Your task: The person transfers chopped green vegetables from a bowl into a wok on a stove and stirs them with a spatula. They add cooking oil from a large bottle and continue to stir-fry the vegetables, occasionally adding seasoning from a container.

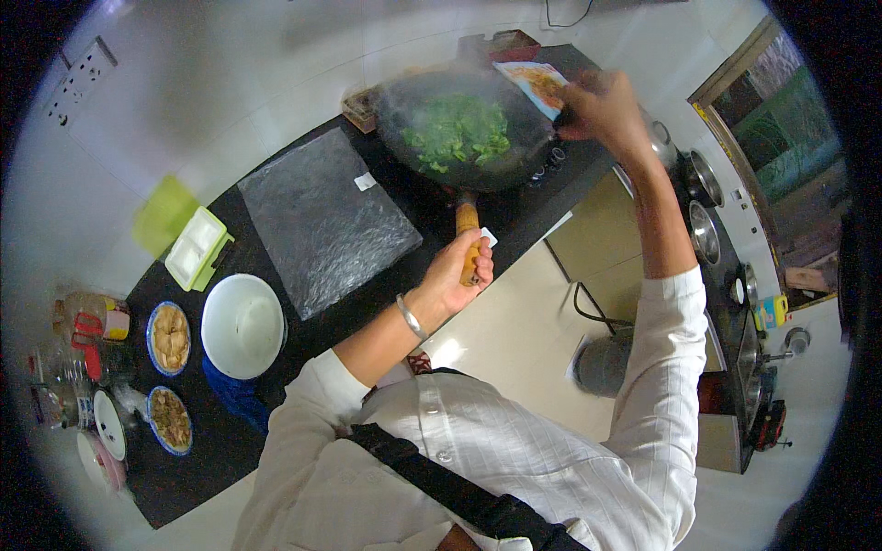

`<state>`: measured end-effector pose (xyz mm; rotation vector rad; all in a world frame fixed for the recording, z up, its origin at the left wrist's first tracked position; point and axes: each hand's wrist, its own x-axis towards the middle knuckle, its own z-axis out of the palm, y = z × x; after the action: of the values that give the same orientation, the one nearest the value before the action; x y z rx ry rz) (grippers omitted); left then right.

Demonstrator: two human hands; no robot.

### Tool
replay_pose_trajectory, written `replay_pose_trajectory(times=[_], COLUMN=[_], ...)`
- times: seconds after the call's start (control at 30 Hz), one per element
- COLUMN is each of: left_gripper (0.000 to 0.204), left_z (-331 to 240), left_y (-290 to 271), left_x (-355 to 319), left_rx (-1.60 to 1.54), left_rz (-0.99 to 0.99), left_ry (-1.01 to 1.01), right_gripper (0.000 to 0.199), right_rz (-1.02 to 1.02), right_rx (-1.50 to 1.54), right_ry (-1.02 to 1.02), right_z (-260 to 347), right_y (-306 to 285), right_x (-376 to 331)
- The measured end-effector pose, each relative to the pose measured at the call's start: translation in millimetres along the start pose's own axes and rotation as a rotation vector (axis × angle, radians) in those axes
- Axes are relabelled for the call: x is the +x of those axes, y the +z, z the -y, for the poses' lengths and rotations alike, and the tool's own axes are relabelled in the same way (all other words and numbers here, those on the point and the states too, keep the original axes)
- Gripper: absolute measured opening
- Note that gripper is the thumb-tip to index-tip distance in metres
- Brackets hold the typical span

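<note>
Head view, looking down over a white-shirted torso with a black strap across it.

Left hand (457, 272): centre of the frame, fingers curled fully round the pale wooden handle (468, 225) of a dark round wok (459, 124). Grip clenched; thumb side faces up the handle toward the pan. A silver bangle (410, 317) sits on that wrist.

Wok: upper centre of the frame, on a black cooktop at the far end of the dark table (197, 450). It holds chopped green vegetables (457, 133), piled toward the middle; faint steam blurs the rim.

Right hand (602, 108): upper right, raised at the wok's right rim, fingers pinched shut on a small printed sachet with a white edge and orange picture (535, 84). The sachet is tilted over the pan's upper right edge. Whether anything is leaving it cannot be told.

Rest of the table, left of the wok: a grey rectangular textured chopping board (323, 216), lying flat just beside the pan. Lower left of the board, an empty white round bowl (242, 325). Left of the bowl, a blue-rimmed dish of pale sliced food (169, 337); below it, a second blue-rimmed dish of brownish food (170, 419). Above the bowl, a lime-green box with white compartments (195, 246). Far left edge: jars and bottles, too blurred to identify.
</note>
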<state>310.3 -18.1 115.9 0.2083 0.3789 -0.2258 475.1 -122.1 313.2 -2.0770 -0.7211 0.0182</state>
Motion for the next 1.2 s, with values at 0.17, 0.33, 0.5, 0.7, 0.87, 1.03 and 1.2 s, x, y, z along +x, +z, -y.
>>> replay_pose_trajectory(times=[0.17,0.33,0.5,0.7,0.87,1.03,1.2], left_gripper=[0.019,0.019,0.018,0.018,0.018,0.018,0.018], left_z=[4.3,3.5,0.5,2.8,1.7,0.3,0.9], left_y=[6.6,3.3,0.8,5.7,6.4,4.7,2.4], left_x=[-1.7,-0.3,-3.0,0.7,-2.5,-2.5,-0.7], left_rx=[-0.002,-0.001,-0.012,-0.006,-0.010,0.002,-0.009], left_rz=[-0.023,-0.017,-0.019,-0.015,-0.032,-0.019,0.000], left_ry=[-0.044,-0.029,-0.023,-0.058,-0.080,-0.058,-0.060], right_gripper=[0.022,0.019,0.016,0.016,0.018,0.017,0.017], right_rz=[-0.141,-0.140,0.043,-0.061,-0.027,0.068,0.269], right_rx=[0.106,0.086,-0.198,0.101,0.582,0.925,0.314], right_ry=[0.035,-0.166,-0.354,-0.088,0.150,0.162,-0.262], right_z=[-90.4,-130.1,-71.5,-134.2,-189.8,-218.1,-129.9], right_y=[14.2,64.2,47.2,-15.5,-13.2,32.3,21.8], right_x=[11.9,24.4,-3.2,19.4,58.7,69.0,23.6])
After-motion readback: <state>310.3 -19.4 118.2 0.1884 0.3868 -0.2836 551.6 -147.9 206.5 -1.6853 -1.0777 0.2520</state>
